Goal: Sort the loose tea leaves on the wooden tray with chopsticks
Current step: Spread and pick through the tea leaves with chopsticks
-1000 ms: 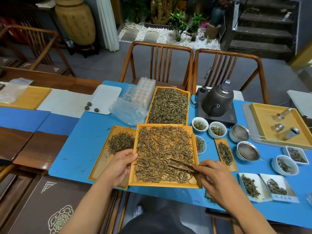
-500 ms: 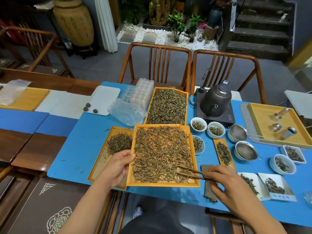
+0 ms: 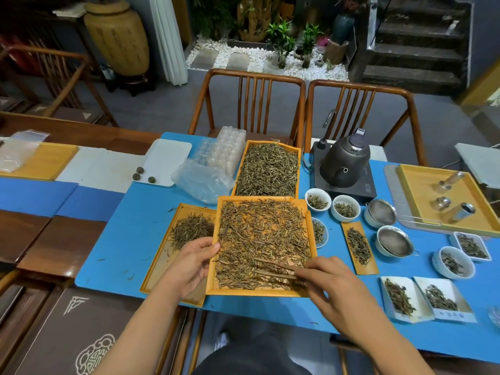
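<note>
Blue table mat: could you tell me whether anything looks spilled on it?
Yes, a few stray tea leaves lie loose on the blue table mat, left of the small wooden tray, outside any tray.

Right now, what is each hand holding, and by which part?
The left hand holds the wooden tray by its left edge, thumb on the rim. The right hand holds the chopsticks by their near ends, tips in the tea leaves.

- The right hand (image 3: 328, 282) covers the near ends of the chopsticks (image 3: 276, 270).
- The left tray (image 3: 162, 255) lies partly under the wooden tray (image 3: 261, 292).
- Labels on the white dishes (image 3: 449, 315) are too blurred to read.
</note>
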